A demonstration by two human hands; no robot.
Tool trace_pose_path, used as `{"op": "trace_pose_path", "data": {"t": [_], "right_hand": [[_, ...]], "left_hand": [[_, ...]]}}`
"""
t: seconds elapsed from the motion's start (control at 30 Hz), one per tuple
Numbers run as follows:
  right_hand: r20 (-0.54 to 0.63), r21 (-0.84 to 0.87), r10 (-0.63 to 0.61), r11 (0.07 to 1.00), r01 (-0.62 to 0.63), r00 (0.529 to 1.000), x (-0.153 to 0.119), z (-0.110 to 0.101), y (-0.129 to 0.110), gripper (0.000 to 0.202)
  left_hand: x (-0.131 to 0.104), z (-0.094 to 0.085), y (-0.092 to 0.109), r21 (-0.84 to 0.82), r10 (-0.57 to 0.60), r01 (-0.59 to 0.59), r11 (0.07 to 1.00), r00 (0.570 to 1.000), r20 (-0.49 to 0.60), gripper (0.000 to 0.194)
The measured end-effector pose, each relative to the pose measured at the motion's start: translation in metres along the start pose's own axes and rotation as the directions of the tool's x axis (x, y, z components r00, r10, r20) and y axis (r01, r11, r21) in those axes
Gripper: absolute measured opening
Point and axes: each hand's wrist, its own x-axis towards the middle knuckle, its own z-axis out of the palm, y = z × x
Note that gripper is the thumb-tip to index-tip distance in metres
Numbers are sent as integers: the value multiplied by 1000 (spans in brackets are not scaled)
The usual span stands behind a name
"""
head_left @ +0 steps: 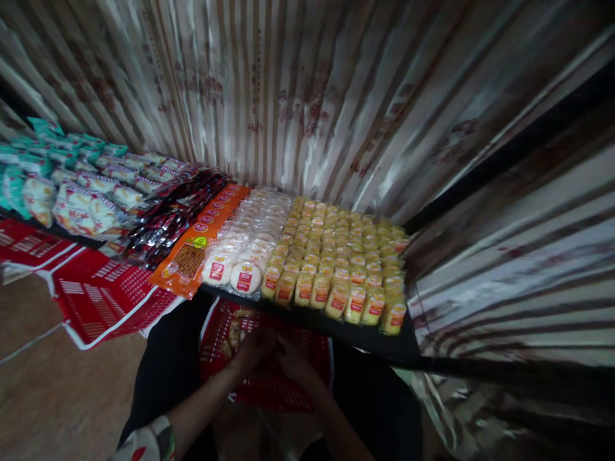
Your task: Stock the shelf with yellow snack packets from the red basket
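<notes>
A red plastic basket (314,355) with a white rim sits between my knees, below the front edge of the black shelf. Over it, close together in shadow, are my left hand (255,349) and my right hand (294,360). The fingers of both look curled and nearly meet; whatever they pinch is too dark to name. Beside my left hand, several small tan packaged snacks (234,334) lie in the basket's left side. Just above the hands, the shelf carries rows of small yellow wrapped cakes (339,298) and clear-wrapped round white crackers (246,276).
Left along the shelf (384,346) lie an orange snack bag (192,250), dark red packets (175,214), white packets (91,208) and teal packets (45,150). Another red basket (100,294) stands at left. Striped curtain (307,96) hangs behind; a black bar (514,147) slants at right.
</notes>
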Motion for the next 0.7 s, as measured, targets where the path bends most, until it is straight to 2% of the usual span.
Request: {"op": "trace_pose_path", "data": {"t": [0.1, 0.17, 0.27, 0.4, 0.53, 0.7], "right_hand": [[-25, -9, -44, 999, 44, 999, -25, -8, -13, 33], [-25, -4, -105, 995, 105, 994, -40, -18, -25, 38], [-75, -12, -195, 981, 195, 978, -59, -41, -43, 44], [-203, -2, -297, 953, 303, 933, -82, -77, -64, 44], [-357, 25, -328, 932, 361, 874, -94, -108, -78, 36], [-603, 77, -295, 903, 422, 741, -86, -144, -78, 33]], "left_hand": [[-14, 2, 15, 129, 51, -51, 990, 999, 8, 40], [-25, 4, 35, 242, 66, -74, 968, 997, 42, 35], [-44, 7, 77, 411, 75, -91, 907, 996, 56, 31], [-62, 13, 135, 370, 237, -282, 885, 958, 164, 26], [-59, 26, 180, 334, 333, -393, 856, 916, 224, 35], [-37, 56, 227, 323, 421, -466, 823, 884, 205, 41]]}}
